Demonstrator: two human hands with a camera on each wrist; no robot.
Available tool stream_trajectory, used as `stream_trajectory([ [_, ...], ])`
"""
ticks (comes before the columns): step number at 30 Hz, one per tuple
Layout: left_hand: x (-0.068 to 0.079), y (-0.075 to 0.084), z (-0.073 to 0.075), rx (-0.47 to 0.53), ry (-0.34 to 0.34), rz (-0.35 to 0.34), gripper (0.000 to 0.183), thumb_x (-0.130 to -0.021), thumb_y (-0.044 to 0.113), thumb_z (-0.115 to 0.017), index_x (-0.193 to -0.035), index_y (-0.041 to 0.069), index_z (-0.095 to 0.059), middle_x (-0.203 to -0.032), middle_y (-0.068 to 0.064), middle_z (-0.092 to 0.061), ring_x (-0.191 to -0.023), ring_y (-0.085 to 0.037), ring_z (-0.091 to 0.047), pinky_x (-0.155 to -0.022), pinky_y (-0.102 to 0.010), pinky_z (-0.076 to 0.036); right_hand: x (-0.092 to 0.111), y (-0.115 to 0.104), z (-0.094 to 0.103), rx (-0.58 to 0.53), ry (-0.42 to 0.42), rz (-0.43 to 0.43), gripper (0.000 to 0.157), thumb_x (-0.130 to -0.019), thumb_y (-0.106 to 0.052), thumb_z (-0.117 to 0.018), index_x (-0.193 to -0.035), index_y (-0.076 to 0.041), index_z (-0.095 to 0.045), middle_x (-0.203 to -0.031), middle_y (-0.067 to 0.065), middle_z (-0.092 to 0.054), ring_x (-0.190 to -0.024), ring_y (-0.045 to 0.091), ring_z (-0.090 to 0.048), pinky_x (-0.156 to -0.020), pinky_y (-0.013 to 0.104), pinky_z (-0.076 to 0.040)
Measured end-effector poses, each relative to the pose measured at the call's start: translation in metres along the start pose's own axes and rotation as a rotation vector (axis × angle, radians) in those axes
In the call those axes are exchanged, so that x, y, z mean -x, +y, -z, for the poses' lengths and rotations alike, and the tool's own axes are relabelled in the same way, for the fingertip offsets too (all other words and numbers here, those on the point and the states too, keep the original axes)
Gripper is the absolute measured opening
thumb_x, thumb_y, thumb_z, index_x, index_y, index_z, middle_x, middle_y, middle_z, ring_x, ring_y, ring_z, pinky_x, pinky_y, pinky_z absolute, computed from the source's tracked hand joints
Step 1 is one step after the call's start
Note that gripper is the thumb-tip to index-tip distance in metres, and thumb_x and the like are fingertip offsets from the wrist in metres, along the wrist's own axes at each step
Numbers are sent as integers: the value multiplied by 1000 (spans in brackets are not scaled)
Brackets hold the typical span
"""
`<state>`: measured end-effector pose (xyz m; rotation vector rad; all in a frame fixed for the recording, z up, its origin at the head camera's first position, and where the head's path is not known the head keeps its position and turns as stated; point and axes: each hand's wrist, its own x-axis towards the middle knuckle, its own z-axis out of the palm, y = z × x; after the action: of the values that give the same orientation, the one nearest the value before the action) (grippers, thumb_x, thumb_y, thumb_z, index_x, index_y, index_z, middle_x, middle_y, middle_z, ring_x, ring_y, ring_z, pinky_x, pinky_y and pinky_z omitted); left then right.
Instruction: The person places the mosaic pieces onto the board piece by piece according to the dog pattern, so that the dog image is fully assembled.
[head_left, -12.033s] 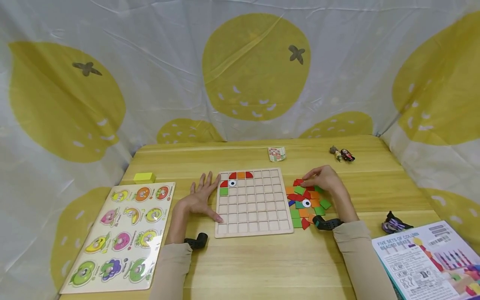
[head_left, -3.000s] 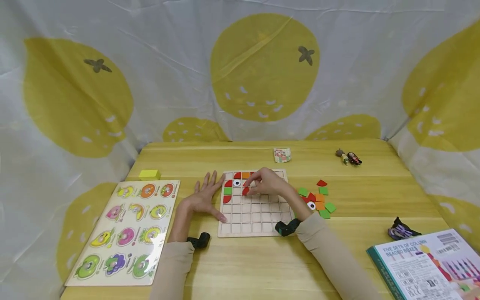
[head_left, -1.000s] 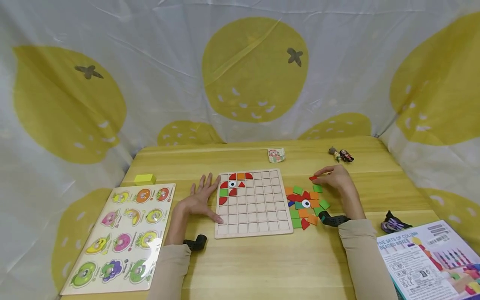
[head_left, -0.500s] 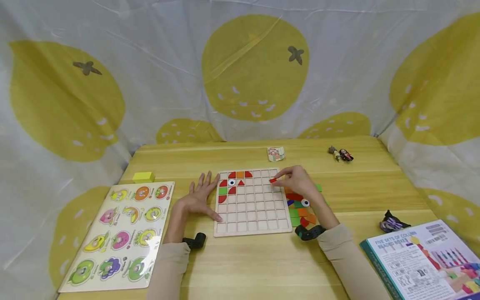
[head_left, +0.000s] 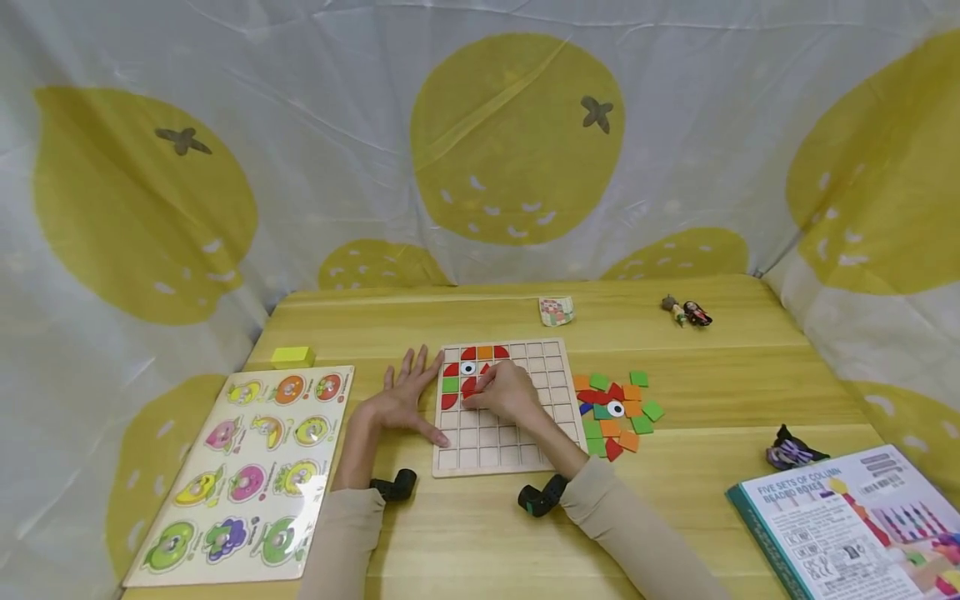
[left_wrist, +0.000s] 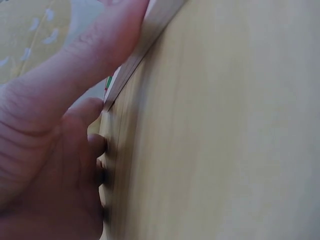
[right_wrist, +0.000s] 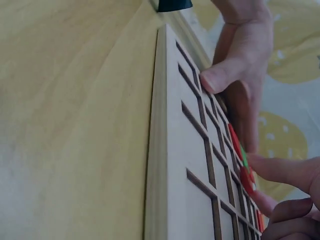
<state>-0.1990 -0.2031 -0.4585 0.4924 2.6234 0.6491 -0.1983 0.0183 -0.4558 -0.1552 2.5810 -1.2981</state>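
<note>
A wooden grid board (head_left: 510,454) lies flat on the table, with several red, orange and green tiles and a round-eye tile (head_left: 468,368) set in its upper left cells. My left hand (head_left: 401,404) has its fingers spread along the board's left side, its thumb (left_wrist: 95,50) resting on the rim. Over the left part of the board, my right hand (head_left: 508,392) pinches a red tile (right_wrist: 246,181) close to the surface. In the head view those fingers cover some cells. Loose coloured tiles (head_left: 609,427) are piled against the board's right side.
A fruit puzzle board (head_left: 247,479) and a yellow block (head_left: 292,357) are at left. Behind the grid lies a small patterned card (head_left: 557,312). Two figurines (head_left: 686,312) stand far right, with a dark purple item (head_left: 795,450) and a boxed set (head_left: 832,517) nearer.
Over twelve seconds, more red tiles have appeared on the board. In the last second my right hand has carried a red tile leftward from the loose pile. My left hand stays at the board's side.
</note>
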Motion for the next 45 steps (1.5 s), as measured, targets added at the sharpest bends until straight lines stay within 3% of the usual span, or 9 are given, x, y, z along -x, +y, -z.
stream_trajectory([
  [6,1,-1,-1,-2,1,0,142,-52,57,-89,-157,20,0,-162,-17,16,-148,-39,20,-114,-68,11,0,5,5,-26,-16,50,24,-67,-26,-88,-79,-13,-72,-61,-1,-58,-51,12,-45,-45,24,-32],
  [11,0,-1,0,-5,4,-6,142,-52,58,-88,-157,21,0,-162,-17,16,-148,-38,21,-114,-67,11,-4,9,4,-18,-15,91,18,-67,-23,-88,-78,-15,-77,-75,-1,-65,-54,11,-43,-48,23,-31],
  [16,-2,-1,-1,-10,3,-6,142,-52,58,-88,-157,21,0,-162,-17,17,-148,-38,20,-114,-67,11,-3,8,3,37,22,87,17,-67,-25,-89,-76,-17,-77,-84,-2,-70,-60,12,-51,-48,24,-36],
  [22,-2,-1,-1,-7,1,3,142,-52,59,-88,-157,21,1,-161,-17,17,-148,-38,21,-114,-67,11,0,5,4,88,51,93,17,-67,-27,-89,-75,-17,-78,-82,-2,-70,-62,12,-54,-47,24,-38],
  [30,-2,-1,-1,-1,3,0,142,-52,58,-88,-157,21,1,-161,-17,17,-148,-38,21,-114,-67,11,-1,9,9,56,5,85,14,-70,-24,-87,-79,-18,-79,-90,-1,-72,-64,12,-52,-49,23,-35],
  [34,-4,-1,-2,12,6,-15,142,-52,56,-89,-157,20,0,-161,-18,17,-148,-39,20,-113,-68,11,-1,20,36,31,-23,85,15,-72,-23,-85,-85,-17,-80,-73,-3,-66,-56,11,-45,-48,22,-32],
  [40,-3,0,-2,12,-2,-16,142,-52,55,-89,-157,20,0,-161,-18,17,-148,-39,21,-113,-68,12,7,59,120,-40,-14,88,24,-79,-20,-79,-101,-11,-77,-51,-3,-34,-46,13,-27,-45,24,-26],
  [43,-1,0,-2,8,9,-13,142,-51,55,-90,-157,20,-1,-161,-17,17,-148,-40,20,-113,-68,11,16,79,154,-32,-41,42,25,-81,-18,-77,-104,-9,-76,-52,-3,-30,-46,13,-25,-45,25,-26],
  [45,-1,0,-3,10,13,-18,142,-52,54,-90,-157,20,-1,-161,-18,16,-148,-40,20,-113,-68,12,23,90,166,-30,-74,-8,23,-81,-15,-77,-103,-8,-76,-55,-4,-38,-46,12,-24,-46,25,-25],
])
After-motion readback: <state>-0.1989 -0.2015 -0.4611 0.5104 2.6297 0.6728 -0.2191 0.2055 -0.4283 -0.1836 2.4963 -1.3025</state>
